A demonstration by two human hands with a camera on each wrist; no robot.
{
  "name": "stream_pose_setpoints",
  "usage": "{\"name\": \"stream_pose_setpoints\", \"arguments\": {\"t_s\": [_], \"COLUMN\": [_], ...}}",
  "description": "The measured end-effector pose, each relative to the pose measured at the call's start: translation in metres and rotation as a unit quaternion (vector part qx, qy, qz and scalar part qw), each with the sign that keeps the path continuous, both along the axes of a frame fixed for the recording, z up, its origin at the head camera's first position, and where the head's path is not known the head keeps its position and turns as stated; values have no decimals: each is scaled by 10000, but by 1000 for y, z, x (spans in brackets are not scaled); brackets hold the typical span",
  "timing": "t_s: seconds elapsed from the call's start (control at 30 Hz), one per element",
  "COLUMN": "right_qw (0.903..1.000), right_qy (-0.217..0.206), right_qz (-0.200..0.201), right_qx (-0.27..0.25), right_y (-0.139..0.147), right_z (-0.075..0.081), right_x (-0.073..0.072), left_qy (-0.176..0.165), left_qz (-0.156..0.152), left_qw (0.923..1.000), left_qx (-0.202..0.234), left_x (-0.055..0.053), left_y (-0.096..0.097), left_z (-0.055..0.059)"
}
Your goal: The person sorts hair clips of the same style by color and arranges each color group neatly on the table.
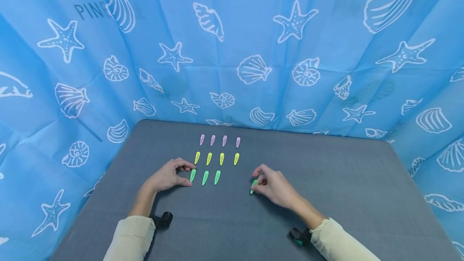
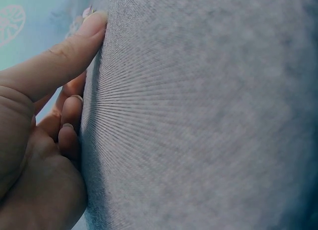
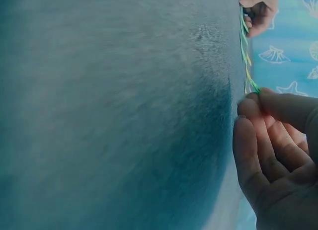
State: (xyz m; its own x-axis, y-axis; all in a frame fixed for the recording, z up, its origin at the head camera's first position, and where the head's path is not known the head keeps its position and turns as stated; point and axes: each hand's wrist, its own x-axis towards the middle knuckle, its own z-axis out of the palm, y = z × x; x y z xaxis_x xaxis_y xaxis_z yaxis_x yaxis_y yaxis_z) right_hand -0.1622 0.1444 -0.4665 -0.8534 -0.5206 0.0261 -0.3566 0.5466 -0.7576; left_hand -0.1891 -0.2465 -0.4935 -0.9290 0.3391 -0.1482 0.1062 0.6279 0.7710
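Note:
Three rows of small snap hair clips lie on the grey table in the head view. My left hand (image 1: 172, 175) is at the left end of the nearest row, with thumb and forefinger against the two ends of a green hair clip (image 1: 193, 175). Two more green clips (image 1: 205, 178) lie just right of it. Well to the right of that row, my right hand (image 1: 274, 186) pinches another green hair clip (image 1: 254, 186) between thumb and fingertips, close over the table. The right wrist view shows this clip (image 3: 254, 85) at the fingertips, partly covered.
Behind the green row lies a row of yellow clips (image 1: 209, 159), and farther back a row of pale purple clips (image 1: 212, 140). The grey table (image 1: 344, 188) reaches back to a blue curtain (image 1: 232, 51) with white shell and starfish prints. Black camera straps (image 1: 163, 220) circle both wrists.

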Motion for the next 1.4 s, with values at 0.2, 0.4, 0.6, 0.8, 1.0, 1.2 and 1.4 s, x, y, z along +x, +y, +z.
{"name": "stream_pose_setpoints", "arguments": {"t_s": [0.2, 0.4, 0.6, 0.8, 1.0, 1.2, 1.4], "right_qw": [9998, 9996, 9980, 9971, 9958, 9968, 9977], "right_qy": [93, 37, -96, 203, 361, 271, -164], "right_qz": [-62, -260, -596, -729, -650, -568, -648], "right_qx": [-144, -133, -211, 104, 534, 491, 81], "right_y": [-17, -37, -55, -64, -64, -61, -56], "right_z": [-4, -10, -13, -17, -17, -17, -15], "right_x": [-12, -24, -32, -32, -31, -33, -33], "left_qy": [4, -82, -69, -121, -200, -85, -138], "left_qz": [12, 39, 83, 36, 80, 8, 170], "left_qw": [10000, 9999, 9999, 9999, 9998, 10000, 9997], "left_qx": [-53, -47, -39, 14, 27, 26, 128], "left_x": [-1, 1, 1, 2, 2, 0, 3], "left_y": [3, 5, 4, 3, 4, 5, 1], "left_z": [0, -1, 2, 2, 2, -1, -7]}}
